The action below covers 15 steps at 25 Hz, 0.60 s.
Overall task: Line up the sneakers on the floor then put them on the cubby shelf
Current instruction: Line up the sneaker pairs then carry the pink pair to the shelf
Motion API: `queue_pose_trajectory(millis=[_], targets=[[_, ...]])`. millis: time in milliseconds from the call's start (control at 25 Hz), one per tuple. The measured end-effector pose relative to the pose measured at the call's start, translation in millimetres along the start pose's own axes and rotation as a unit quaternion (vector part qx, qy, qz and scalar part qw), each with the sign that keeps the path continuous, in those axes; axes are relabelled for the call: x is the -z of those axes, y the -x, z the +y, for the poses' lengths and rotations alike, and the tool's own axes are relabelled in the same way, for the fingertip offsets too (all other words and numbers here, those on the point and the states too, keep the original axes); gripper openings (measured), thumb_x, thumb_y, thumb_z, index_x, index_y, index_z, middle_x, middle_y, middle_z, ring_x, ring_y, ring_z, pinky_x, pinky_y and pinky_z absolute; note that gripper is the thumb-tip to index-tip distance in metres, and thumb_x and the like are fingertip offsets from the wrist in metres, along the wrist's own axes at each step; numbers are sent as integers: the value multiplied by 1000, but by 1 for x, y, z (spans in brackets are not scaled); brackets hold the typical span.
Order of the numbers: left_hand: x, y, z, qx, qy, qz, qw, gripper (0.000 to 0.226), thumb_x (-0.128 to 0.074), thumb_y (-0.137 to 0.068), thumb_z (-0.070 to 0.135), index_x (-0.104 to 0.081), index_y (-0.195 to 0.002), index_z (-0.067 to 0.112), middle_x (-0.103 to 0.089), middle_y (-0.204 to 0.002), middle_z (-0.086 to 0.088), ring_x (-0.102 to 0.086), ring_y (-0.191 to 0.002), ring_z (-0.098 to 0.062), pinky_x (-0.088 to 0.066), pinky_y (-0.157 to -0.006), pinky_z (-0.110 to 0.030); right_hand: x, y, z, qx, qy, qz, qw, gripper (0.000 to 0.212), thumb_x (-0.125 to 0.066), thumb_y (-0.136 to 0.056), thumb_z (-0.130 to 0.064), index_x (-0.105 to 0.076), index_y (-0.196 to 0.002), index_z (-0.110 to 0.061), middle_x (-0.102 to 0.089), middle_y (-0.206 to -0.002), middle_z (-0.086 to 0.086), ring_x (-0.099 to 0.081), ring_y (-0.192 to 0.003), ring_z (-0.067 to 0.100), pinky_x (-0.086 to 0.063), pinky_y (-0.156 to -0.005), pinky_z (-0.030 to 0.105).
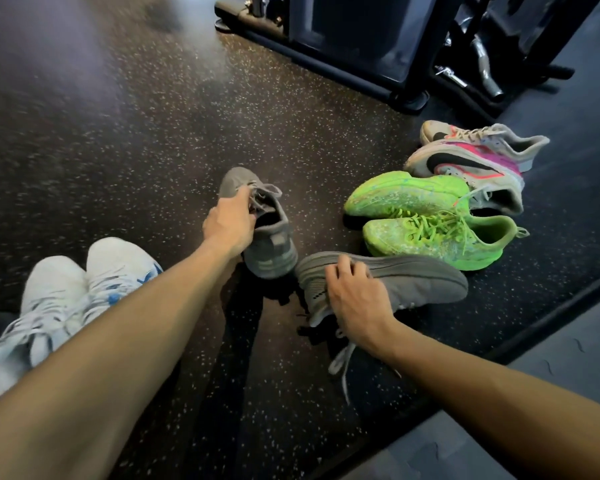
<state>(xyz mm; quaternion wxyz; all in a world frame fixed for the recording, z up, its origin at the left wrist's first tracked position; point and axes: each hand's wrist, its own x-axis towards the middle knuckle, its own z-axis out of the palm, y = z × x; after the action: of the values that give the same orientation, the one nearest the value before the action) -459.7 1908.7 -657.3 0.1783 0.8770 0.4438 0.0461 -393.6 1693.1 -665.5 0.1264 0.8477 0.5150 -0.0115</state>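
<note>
Both hands were closed on grey sneakers. Fingers of the left hand (230, 226) hooked into the opening of one grey sneaker (262, 233), around the tongue and laces, and held it with its toe pointing away and its heel nearest the camera. The right hand (355, 299) gripped the second grey sneaker (395, 284), which was turned on its side so that the ribbed sole faced up and away; the fingertips curled over the edge of the sole, and a loose lace hung down below the wrist. Whether either grey shoe touched the floor could not be told.

Just to the right of them, a pair of bright green sneakers (430, 216) lay side by side on the speckled dark floor (118, 150), toes to the left. Beyond those, touching them, sat a white pair with pink and black markings (471, 157). At lower left, beside the left forearm, stood a white pair with blue marks (84, 285). Black gym equipment (361, 39) stood at the top.
</note>
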Motion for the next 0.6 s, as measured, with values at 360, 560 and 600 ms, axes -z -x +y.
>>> queue_pose_trajectory(millis=[360, 560, 600], targets=[[3, 62, -48, -36, -37, -39, 998, 44, -51, -86, 14, -40, -127, 25, -63, -100, -23, -61, -92, -44, -47, -72, -43, 10, -2, -3, 183, 100, 37, 977, 11, -60, -85, -19, -64, -93, -13, -59, -94, 10, -55, -83, 29, -38, -63, 37], [9, 88, -58, -27, -49, -41, 998, 33, -50, -89, 15, -38, -120, 19, -63, -102, -23, -61, -94, -44, -45, -71, -43, 14, 1, -30, 273, 114, 95, 950, 5, -70, -69, -23, -68, -70, -19, -62, -75, 5, -58, -67, 25, -42, -58, 36], [9, 94, -60, -21, -55, -40, 997, 31, -49, -90, 15, -37, -119, 18, -63, -103, -23, -61, -95, -43, -44, -72, -43, 14, -2, -34, 286, 117, 105, 945, 4, -68, -70, -23, -68, -68, -20, -62, -74, 4, -58, -67, 24, -42, -58, 35]])
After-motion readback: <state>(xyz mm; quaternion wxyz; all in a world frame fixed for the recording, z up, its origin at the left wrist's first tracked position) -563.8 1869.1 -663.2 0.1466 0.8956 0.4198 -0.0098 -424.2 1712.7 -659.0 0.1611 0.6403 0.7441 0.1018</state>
